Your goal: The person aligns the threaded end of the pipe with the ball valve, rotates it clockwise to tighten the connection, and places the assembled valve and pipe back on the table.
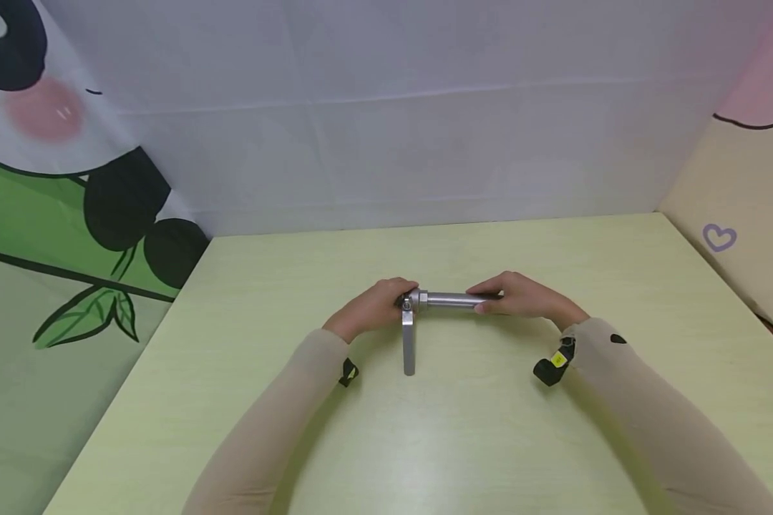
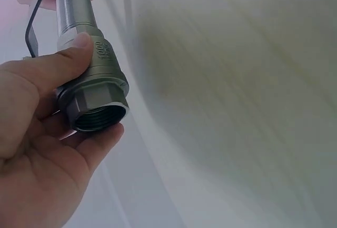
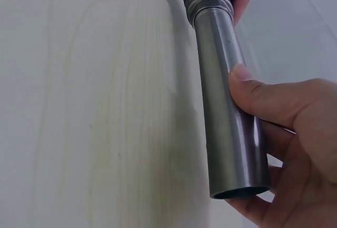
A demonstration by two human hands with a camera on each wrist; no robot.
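A metal ball valve [image 2: 105, 62] with a long lever handle [image 1: 409, 347] is joined end to end with a steel pipe [image 3: 224, 91]. My left hand [image 1: 381, 306] grips the valve body, thumb on top and fingers below; its free threaded end is open toward the left wrist camera. My right hand [image 1: 518, 295] holds the pipe near its far end, thumb across the side and fingers beneath. The pipe's plain open end shows in the right wrist view. In the head view the lever points toward the front edge of the table.
The pale wooden table [image 1: 386, 443] stretches beneath both arms. A grey-white cloth wall [image 1: 393, 143] stands behind it, with printed panels at left and right. Small black wrist devices [image 1: 550, 368] hang under the sleeves.
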